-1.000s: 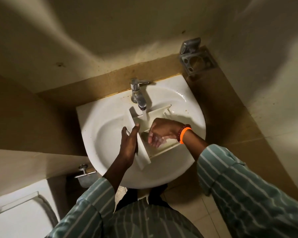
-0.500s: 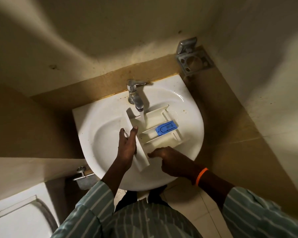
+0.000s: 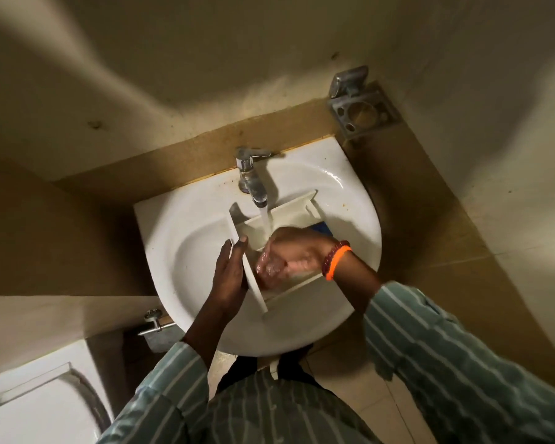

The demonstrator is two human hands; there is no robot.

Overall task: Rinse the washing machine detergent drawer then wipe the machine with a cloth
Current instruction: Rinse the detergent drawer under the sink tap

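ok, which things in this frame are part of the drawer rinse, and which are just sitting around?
In use:
- detergent drawer, lying in the sink
- tap, running into the drawer
- left hand, steadying the drawer's front panel
- right hand, wet, inside the drawer

Just there:
- wall-mounted metal holder
- toilet
- wall valve

right hand hiding drawer compartments; toilet cropped at edge

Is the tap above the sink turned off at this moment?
No, a stream of water runs from the tap into the detergent drawer, which lies in the sink.
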